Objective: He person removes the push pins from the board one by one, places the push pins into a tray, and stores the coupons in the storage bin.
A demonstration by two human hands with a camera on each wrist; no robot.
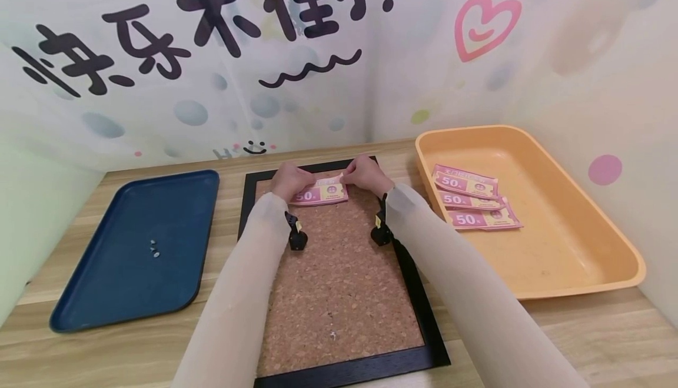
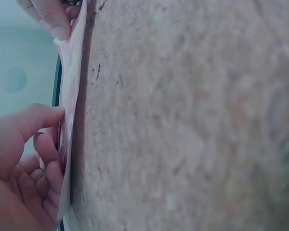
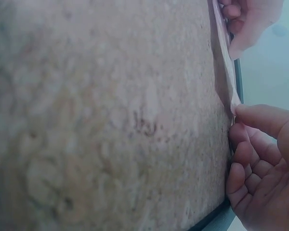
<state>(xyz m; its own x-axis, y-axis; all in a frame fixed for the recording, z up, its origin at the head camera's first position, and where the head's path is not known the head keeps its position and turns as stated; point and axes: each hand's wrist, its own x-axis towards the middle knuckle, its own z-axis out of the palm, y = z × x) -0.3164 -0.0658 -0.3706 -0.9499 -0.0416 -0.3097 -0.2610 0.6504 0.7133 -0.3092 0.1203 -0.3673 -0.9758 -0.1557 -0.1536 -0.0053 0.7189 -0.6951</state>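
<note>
A pink and yellow paper coupon [image 1: 321,192] printed with "50" is held near the far edge of a cork board [image 1: 339,288] with a black frame. My left hand [image 1: 289,181] pinches the coupon's left part between thumb and fingers. At the coupon's upper right corner, the thumb and fingers of my right hand [image 1: 368,175] pinch it too. In the left wrist view the coupon [image 2: 73,91] appears nearly edge-on, close to the cork. The right wrist view shows the right hand [image 3: 265,163] with its thumb on the coupon's end and the other fingers curled.
An orange tray [image 1: 572,258] on the right holds several similar coupons [image 1: 471,199] along its left side. On the left lies a dark blue tray [image 1: 132,282] with a few small metal pieces [image 1: 154,249]. A printed curtain [image 1: 328,105] hangs behind the wooden table [image 1: 32,347].
</note>
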